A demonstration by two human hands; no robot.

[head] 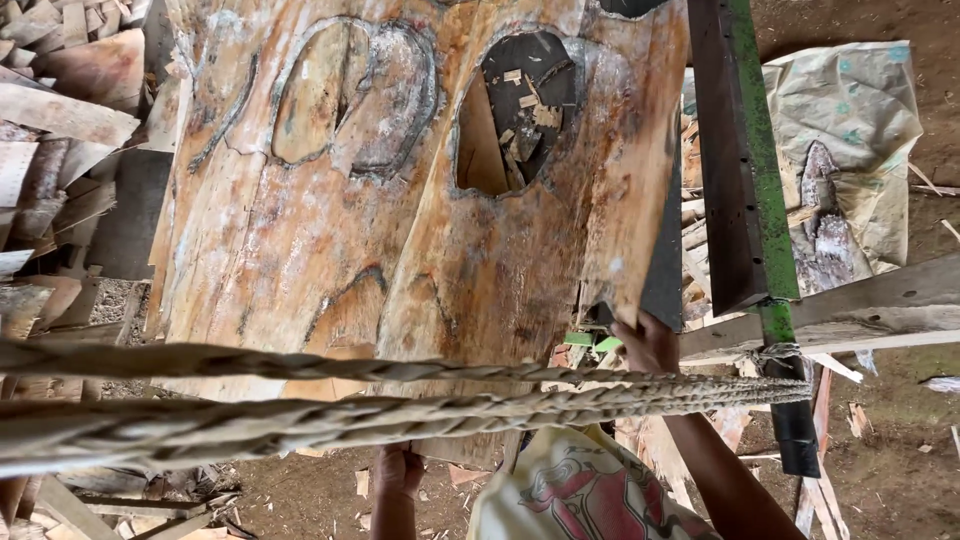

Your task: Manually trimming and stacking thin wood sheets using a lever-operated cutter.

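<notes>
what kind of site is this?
Likely a rough wood veneer workshop: a wide thin brown veneer sheet with a knot hole, piled wood offcuts, and a dirt floor littered with chips.

Soft, even daylight fills the frame, with no hard shadows and no glare. The veneer sheet (400, 200) in the centre is brightly lit and fairly sharp. The twisted ropes (300, 400) crossing the lower half sit close to the lens and look slightly soft. The upper left corner and the hole in the sheet are darker.
</notes>
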